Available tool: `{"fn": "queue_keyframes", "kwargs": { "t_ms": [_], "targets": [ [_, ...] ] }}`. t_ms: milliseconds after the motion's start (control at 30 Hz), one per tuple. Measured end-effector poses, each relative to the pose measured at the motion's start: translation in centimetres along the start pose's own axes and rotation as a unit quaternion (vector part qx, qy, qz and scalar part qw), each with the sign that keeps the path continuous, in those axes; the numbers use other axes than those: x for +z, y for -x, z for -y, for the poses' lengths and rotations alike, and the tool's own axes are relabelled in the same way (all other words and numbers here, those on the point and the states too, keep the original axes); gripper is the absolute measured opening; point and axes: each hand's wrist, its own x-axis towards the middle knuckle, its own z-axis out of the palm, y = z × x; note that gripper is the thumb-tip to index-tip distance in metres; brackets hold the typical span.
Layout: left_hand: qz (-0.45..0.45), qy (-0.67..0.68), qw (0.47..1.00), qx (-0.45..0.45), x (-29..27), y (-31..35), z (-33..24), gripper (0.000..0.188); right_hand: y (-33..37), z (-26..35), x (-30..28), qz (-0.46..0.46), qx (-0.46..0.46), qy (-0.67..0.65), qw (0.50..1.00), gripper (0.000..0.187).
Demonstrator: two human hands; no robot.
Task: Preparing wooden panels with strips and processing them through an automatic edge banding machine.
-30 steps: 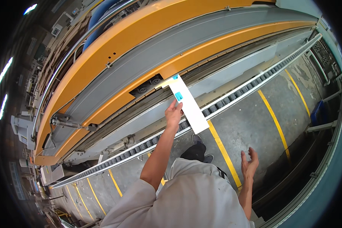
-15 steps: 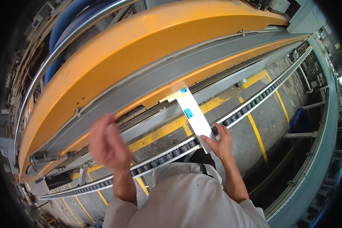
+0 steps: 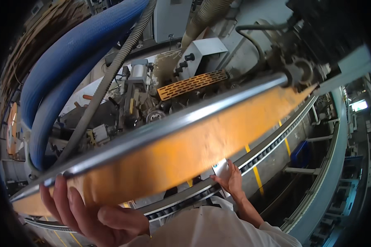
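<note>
My left hand [image 3: 97, 218] is raised at the lower left, close to the camera. Its fingers are stretched and apart in front of the orange machine cover [image 3: 185, 160], their tips against the silver rail [image 3: 165, 119] along the cover's upper edge. No grip around the rail shows. My right hand [image 3: 231, 181] holds the near end of a white board [image 3: 221, 169], thumb on one side and fingers on the other. The board's far part is hidden behind the cover.
Beyond the rail lie machine parts, an orange slotted plate [image 3: 191, 85] and thick blue hoses [image 3: 70, 57]. A roller conveyor [image 3: 268, 146] runs between me and the machine. A blue bin [image 3: 299, 153] and a long frame stand at the right.
The orange cover and its rail now stand nearer the camera, hiding most of the board, and the machine parts behind show. My left hand has moved left and down to the rail.
</note>
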Motion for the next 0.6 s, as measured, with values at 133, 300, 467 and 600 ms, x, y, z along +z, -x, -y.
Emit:
{"fn": "queue_keyframes", "kwargs": {
  "t_ms": [133,300,467,600],
  "targets": [
    [-0.030,-0.105,0.990,0.086,1.9,0.1,2.2,0.054,-1.7,-4.6,0.9,0.037,0.076,-0.276,0.957,0.088],
    [-0.083,-0.130,0.976,0.156,4.6,-0.2,4.0,0.051,-4.4,-8.0,-1.4,0.035,0.095,-0.196,0.975,0.087],
    [-0.032,-0.139,0.983,0.113,5.6,0.6,3.9,0.050,-5.0,-11.1,-4.5,0.039,0.115,-0.109,0.987,0.086],
    [-0.016,-0.156,0.984,0.090,5.8,1.1,3.9,0.049,-6.9,-13.0,-5.7,0.032,0.105,-0.055,0.992,0.085]
  ]
}}
